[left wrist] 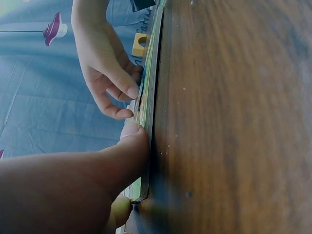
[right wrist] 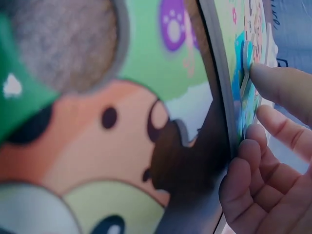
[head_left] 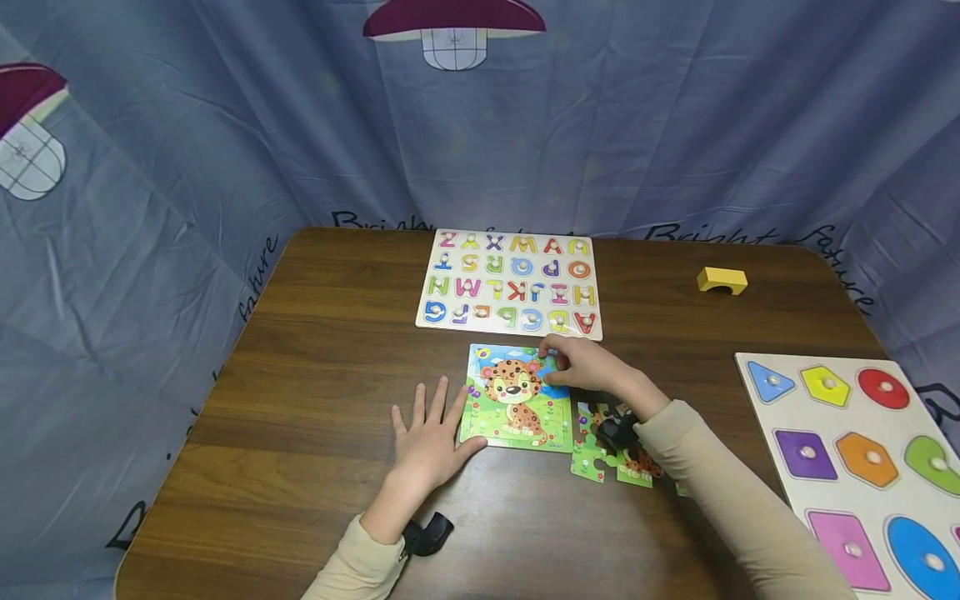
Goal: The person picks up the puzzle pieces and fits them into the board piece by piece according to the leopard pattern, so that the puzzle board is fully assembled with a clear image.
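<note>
A square jigsaw puzzle board (head_left: 517, 417) with a spotted leopard cub picture lies mid-table. My left hand (head_left: 429, 450) rests at its left side with fingers spread; the thumb (left wrist: 131, 141) presses on the board's near edge in the left wrist view. At the far right corner of the board, my right hand (head_left: 588, 365) pinches a blue puzzle piece (right wrist: 247, 57), which sits slightly tilted above the board. Loose puzzle pieces (head_left: 588, 454) lie right of the board, partly hidden under the right wrist.
Behind the board lies a white alphabet peg puzzle (head_left: 475, 258). A large shape peg board (head_left: 791, 408) is at the right, and a yellow arch block (head_left: 722, 279) stands at the back right. Blue curtains (head_left: 525, 150) hang along the table's back and sides.
</note>
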Available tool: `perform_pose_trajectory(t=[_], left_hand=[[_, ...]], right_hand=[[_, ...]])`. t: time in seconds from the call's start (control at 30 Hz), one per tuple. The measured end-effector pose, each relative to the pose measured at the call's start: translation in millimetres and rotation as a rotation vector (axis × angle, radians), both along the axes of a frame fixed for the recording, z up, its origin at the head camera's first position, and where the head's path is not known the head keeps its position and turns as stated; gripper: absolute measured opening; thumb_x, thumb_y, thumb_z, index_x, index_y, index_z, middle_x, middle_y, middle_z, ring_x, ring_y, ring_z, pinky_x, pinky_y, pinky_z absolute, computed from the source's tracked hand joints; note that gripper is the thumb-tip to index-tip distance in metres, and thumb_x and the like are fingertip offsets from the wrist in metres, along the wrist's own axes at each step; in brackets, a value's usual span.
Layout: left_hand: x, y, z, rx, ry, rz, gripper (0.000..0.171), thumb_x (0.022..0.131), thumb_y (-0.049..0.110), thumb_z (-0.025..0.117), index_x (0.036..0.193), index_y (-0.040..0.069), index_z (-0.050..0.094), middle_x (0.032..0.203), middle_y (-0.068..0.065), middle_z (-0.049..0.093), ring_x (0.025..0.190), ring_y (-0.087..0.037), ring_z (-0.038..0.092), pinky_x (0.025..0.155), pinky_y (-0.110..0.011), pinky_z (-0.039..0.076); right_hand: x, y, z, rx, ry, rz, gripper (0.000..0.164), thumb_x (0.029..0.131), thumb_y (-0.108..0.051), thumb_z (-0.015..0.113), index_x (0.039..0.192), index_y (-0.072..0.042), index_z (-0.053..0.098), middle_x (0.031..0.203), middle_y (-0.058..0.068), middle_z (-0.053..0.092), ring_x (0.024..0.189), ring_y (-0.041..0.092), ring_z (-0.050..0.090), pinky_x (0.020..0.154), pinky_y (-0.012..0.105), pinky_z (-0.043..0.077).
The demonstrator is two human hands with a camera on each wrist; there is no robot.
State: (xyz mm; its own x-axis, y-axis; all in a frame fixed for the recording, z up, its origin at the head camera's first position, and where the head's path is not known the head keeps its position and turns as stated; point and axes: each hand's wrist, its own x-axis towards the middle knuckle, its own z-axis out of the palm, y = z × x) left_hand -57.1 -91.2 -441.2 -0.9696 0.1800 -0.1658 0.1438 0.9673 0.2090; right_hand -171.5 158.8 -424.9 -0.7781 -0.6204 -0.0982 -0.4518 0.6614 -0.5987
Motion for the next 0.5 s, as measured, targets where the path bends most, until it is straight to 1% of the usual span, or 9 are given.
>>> perform_pose_trajectory(t=[0.07,0.2,0.37,0.5], left_hand=[[-0.1,0.2,0.2,0.0,0.0,-0.001,0.075,0.077,0.066,0.038,0.139,0.027,0.02,0.144,-0.006,0.011,0.128,-0.036,0.004,0.092,-0.063,0.004],[-0.3,0.5,0.6,0.0,-0.004,0.002,0.075,0.077,0.066,0.038,0.139,0.027,0.02,0.144,-0.006,0.01,0.128,-0.035,0.003,0.092,-0.063,0.004],[-0.2,0.7,1.2,-0.001,-0.008,0.004,0.075,0.077,0.066,0.038,0.139,0.027,0.02,0.144,-0.006,0.01,0.128,-0.036,0.003,0.092,-0.063,0.004],[0.5,0.7,1.3,0.003,-0.017,0.005,0.075,0.077,0.066,0.039,0.139,0.027,0.02,0.144,-0.006,0.009,0.128,-0.036,0.002,0.092,-0.063,0.004]], right_hand=[[-0.6,-0.1,1.0,0.006,-0.033,-0.018,0.03,0.075,-0.016,0.067,0.099,-0.007,0.053,0.067,0.001,0.045,0.058,0.013,0.04,0.053,0.027,0.034],[-2.0,-0.6,1.3,0.016,-0.061,-0.025,0.032,0.074,-0.018,0.068,0.1,-0.007,0.053,0.068,0.001,0.045,0.059,0.013,0.04,0.053,0.027,0.034],[-1.9,-0.9,3.6,0.024,-0.085,-0.016,0.033,0.074,-0.018,0.068,0.101,-0.008,0.052,0.069,0.002,0.044,0.06,0.014,0.039,0.054,0.028,0.033],[-2.3,-2.9,7.6,0.039,-0.106,0.008,0.032,0.074,-0.017,0.068,0.1,-0.007,0.052,0.068,0.003,0.043,0.06,0.014,0.038,0.055,0.029,0.032]])
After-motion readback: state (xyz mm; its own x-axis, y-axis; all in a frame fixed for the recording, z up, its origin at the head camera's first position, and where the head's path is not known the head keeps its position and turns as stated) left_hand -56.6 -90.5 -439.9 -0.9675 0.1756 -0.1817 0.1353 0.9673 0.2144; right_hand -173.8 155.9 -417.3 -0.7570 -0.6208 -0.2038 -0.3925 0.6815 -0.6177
